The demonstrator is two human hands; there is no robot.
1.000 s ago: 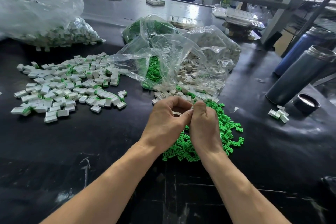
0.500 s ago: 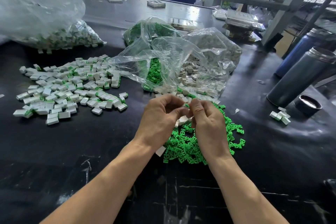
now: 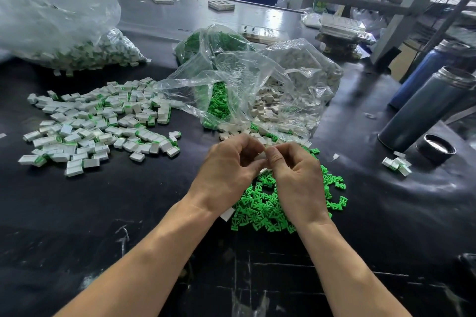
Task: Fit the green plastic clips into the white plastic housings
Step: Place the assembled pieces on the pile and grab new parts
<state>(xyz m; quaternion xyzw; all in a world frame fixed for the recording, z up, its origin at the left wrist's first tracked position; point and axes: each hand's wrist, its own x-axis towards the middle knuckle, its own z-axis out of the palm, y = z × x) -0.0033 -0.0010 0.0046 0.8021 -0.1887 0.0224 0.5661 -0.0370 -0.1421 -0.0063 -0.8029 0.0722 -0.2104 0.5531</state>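
Meeting just above centre of the frame, the left hand [image 3: 229, 170] and the right hand [image 3: 296, 175] pinch one small white housing [image 3: 261, 156] between curled thumbs and fingertips; each grip is closed on this piece. Only a pale, smooth-edged sliver of it shows between the fingers, so its long axis and facing cannot be told, nor whether a clip sits in it.

Beneath the hands lies a loose heap of green clips [image 3: 270, 208], bright matte plastic with forked, branching outlines, pointing every way. One stray white housing [image 3: 227, 213] rests at the heap's lower left edge, just beside the left wrist.

At centre left, a spread of finished housings [image 3: 98, 123], boxy white rectangles edged with green, lies flat and unaligned on the glossy black table [image 3: 103, 213]. Behind the hands, a crumpled clear plastic bag [image 3: 244, 85] spills green clips and off-white housings toward the heap. A second clear bag [image 3: 64, 33], upper left, holds more white-and-green pieces.

At right, two tall cylindrical metal flasks [image 3: 425, 105] stand near a round black cap [image 3: 435, 149] and a small cluster of housings [image 3: 396, 163].
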